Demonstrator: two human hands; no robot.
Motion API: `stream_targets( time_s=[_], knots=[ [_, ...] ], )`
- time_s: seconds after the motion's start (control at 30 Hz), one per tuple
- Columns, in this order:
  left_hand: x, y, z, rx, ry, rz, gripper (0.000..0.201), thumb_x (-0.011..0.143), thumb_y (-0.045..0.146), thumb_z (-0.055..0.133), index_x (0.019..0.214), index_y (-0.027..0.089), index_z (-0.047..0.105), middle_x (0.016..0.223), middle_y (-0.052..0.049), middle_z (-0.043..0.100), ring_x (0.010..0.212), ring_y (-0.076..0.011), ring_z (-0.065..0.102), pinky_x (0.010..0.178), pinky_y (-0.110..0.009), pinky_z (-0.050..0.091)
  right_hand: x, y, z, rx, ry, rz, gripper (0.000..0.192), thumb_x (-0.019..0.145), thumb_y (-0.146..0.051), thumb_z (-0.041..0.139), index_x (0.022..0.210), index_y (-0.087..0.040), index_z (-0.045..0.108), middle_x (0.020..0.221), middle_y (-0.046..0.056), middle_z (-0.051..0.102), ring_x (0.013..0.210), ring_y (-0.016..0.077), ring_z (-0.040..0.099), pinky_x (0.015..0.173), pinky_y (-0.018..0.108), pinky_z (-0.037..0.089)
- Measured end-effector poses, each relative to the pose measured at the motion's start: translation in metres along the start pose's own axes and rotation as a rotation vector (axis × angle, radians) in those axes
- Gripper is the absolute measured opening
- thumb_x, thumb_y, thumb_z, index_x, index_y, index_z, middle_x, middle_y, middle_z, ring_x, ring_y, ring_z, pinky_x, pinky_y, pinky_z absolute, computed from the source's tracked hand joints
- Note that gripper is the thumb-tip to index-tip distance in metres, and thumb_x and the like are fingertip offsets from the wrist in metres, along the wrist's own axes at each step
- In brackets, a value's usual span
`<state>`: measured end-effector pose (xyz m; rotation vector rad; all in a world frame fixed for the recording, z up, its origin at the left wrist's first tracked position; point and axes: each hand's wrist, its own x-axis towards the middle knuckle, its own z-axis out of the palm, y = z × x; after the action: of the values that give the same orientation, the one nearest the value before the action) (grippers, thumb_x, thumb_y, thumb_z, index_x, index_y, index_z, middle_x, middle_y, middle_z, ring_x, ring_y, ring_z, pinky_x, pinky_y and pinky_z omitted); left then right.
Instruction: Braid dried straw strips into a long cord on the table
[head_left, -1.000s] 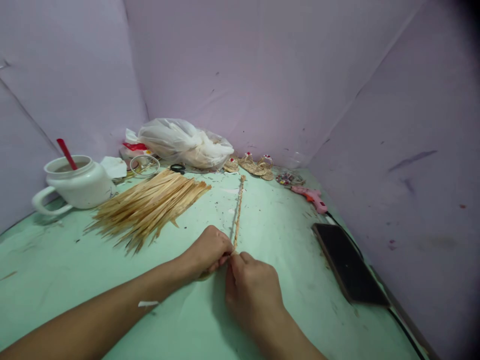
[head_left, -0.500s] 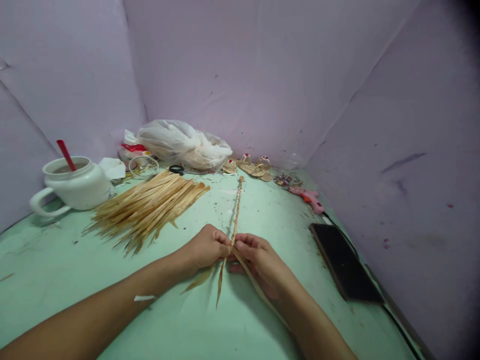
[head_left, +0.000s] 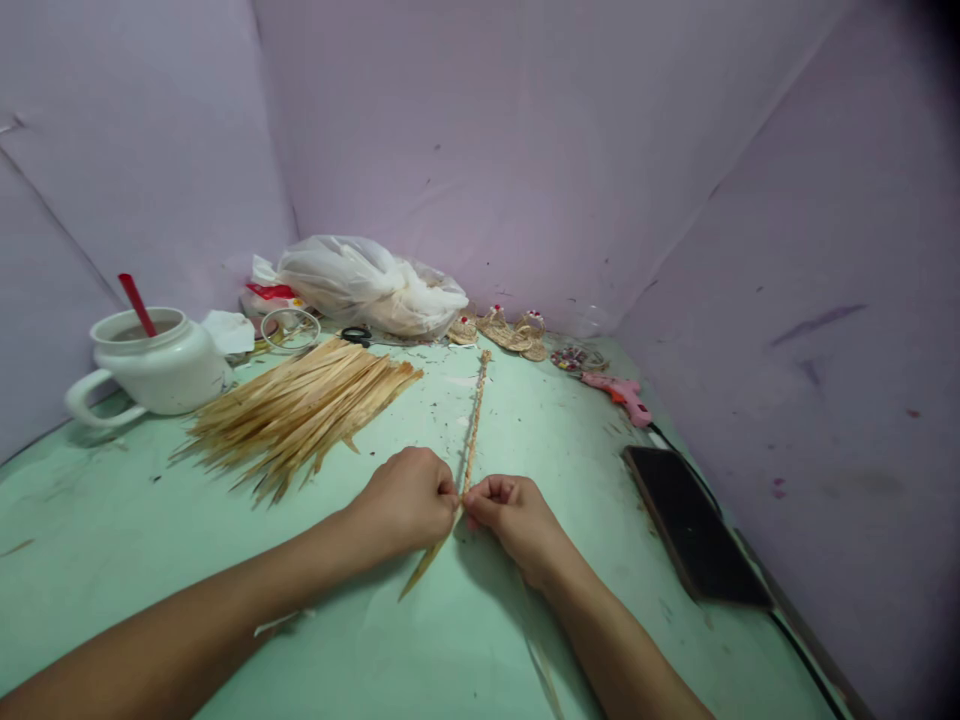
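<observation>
A thin braided straw cord (head_left: 475, 412) lies on the green table (head_left: 112, 520), running from the back toward me. My left hand (head_left: 405, 500) and my right hand (head_left: 512, 513) meet at its near end, both pinching it with closed fingers. A loose straw strip (head_left: 424, 570) hangs down-left from under my left hand. Another pale strip (head_left: 544, 675) trails along my right forearm. A pile of flat straw strips (head_left: 296, 410) lies to the left of my hands.
A white pot with a red stick (head_left: 154, 365) stands at the left. At the back are a plastic bag (head_left: 371, 285), scissors (head_left: 356, 335), small woven straw pieces (head_left: 510, 330), beads (head_left: 571, 357). A pink glue gun (head_left: 622, 395) and dark phone (head_left: 694, 525) lie right.
My right hand turned from palm-down over the braid end to a fingers-up pinch and shifted slightly. The loose strips below my hands were drawn in; one still sticks out down-left.
</observation>
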<state>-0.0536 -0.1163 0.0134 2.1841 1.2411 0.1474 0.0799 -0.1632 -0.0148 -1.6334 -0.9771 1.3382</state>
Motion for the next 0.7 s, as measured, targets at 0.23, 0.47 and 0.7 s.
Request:
stream_targets(
  time_s=[0.23,0.47,0.7],
  knots=[
    [-0.032,0.021,0.022,0.329,0.024,0.122,0.027,0.066,0.016,0.039,0.081,0.013,0.062,0.068,-0.011,0.06,0.059,-0.0194,0.053,0.055,-0.028,0.034,-0.009,-0.01,0.005,0.232,0.007,0.089,0.01,0.059,-0.02,0.058,0.056,-0.013,0.051,0.044,-0.004,0.051,0.035,0.0025,0.03,0.038,0.018,0.019],
    [-0.021,0.014,0.008,-0.053,0.125,0.114,0.026,0.071,0.032,0.044,0.065,0.014,0.061,0.055,-0.006,0.058,0.051,-0.0143,0.05,0.053,-0.025,0.035,-0.009,-0.011,0.0,0.294,-0.078,0.091,0.012,0.056,-0.019,0.062,0.057,-0.012,0.052,0.044,-0.003,0.051,0.035,0.0028,0.035,0.037,0.017,0.019],
    [0.007,-0.001,-0.001,-0.785,-0.293,-0.231,0.021,0.063,0.026,0.047,0.071,0.011,0.058,0.043,0.002,0.047,0.032,-0.0077,0.037,0.034,-0.02,0.026,-0.005,-0.011,-0.003,0.239,-0.161,0.081,0.009,0.057,-0.017,0.059,0.062,-0.012,0.053,0.045,-0.003,0.051,0.036,0.0033,0.036,0.038,0.017,0.023]
  ],
)
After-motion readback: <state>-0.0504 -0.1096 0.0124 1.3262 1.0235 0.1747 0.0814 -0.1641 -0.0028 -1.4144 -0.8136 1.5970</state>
